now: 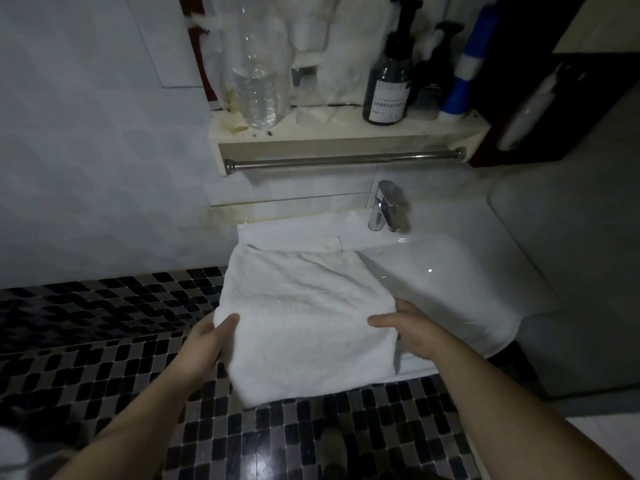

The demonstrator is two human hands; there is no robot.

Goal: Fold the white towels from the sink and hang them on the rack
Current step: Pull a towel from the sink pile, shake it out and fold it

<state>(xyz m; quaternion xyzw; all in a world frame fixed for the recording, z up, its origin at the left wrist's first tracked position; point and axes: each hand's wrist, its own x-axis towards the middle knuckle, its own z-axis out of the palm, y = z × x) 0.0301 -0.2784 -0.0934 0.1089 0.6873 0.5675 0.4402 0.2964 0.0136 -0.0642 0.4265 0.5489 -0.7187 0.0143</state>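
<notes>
The pale tiled wall (86, 150) fills the left, meeting the dark mosaic floor (86, 341) below it. The white sink (450, 271) juts from the wall, its right basin bare and its front rim showing just beside the right wrist. Over the sink's left half lies the white towel (304, 323), folded to a thick rectangle with soft creases; its near edge overhangs the rim above the floor. Above, a shelf (346, 135) carries bottles, and the rack (346, 159) beneath it is a bare metal bar with open air between it and the towel. The left hand (204, 344) grips the towel's left edge, thumb on top; the right hand (412, 329) grips the right edge likewise. The faucet (386, 206) stands behind.
</notes>
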